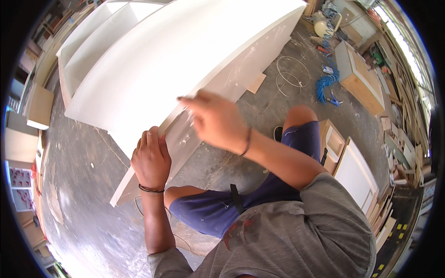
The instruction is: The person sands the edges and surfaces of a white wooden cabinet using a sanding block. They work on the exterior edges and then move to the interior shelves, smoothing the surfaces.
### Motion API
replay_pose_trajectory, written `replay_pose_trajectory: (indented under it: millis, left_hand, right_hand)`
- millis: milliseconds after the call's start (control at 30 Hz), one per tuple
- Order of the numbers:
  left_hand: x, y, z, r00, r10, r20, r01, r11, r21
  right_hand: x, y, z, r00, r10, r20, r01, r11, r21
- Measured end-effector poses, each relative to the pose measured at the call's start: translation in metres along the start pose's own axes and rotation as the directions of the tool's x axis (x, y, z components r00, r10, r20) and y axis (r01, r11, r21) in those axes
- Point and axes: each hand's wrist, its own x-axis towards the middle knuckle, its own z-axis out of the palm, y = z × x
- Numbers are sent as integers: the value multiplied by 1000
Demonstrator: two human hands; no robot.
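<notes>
A large white cabinet-like piece (139, 60) with a long, smooth panel and open compartments stretches diagonally before me. My left hand (152, 160) is closed over the panel's near edge strip (123, 185), thumb and fingers curled round it. A little farther along that edge, my right hand (218, 119) is closed and blurred by motion. A small dark tip and something whitish show at its fingers; I cannot make out what it holds. Below the edge, the panel's greyish side (222, 85) bears white smears.
A blue coiled air hose (327, 84) and a cream compressor tank (321, 25) lie at the far right. Nearer are a wooden box (359, 76), a white framed board (353, 171) and stacked offcuts (382, 222). A wire loop (293, 76) lies on the concrete floor.
</notes>
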Motion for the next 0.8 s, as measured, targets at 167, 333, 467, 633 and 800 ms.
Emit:
replay_pose_trajectory:
  millis: [167, 333, 467, 633, 800]
  left_hand:
    - [-1, 0, -4, 1000, 0, -19, 0, 1000, 25]
    - [1, 5, 0, 1000, 24, -8, -24, 1000, 18]
    - [4, 6, -1, 1000, -13, 26, 13, 1000, 25]
    - [10, 4, -1, 999, -48, 3, 48, 999, 12]
    - [13, 1, 8, 989, -148, -25, 151, 975, 162]
  right_hand:
    - [-5, 54, -89, 941, 273, -201, -278, 961, 4]
    - [-60, 141, -130, 745, 655, -125, -604, 742, 290]
    - [-68, 188, -104, 722, 690, -44, -634, 686, 356]
    - [-12, 248, -106, 803, 580, -141, -564, 814, 139]
    - [64, 328, -134, 901, 202, -384, -310, 919, -245]
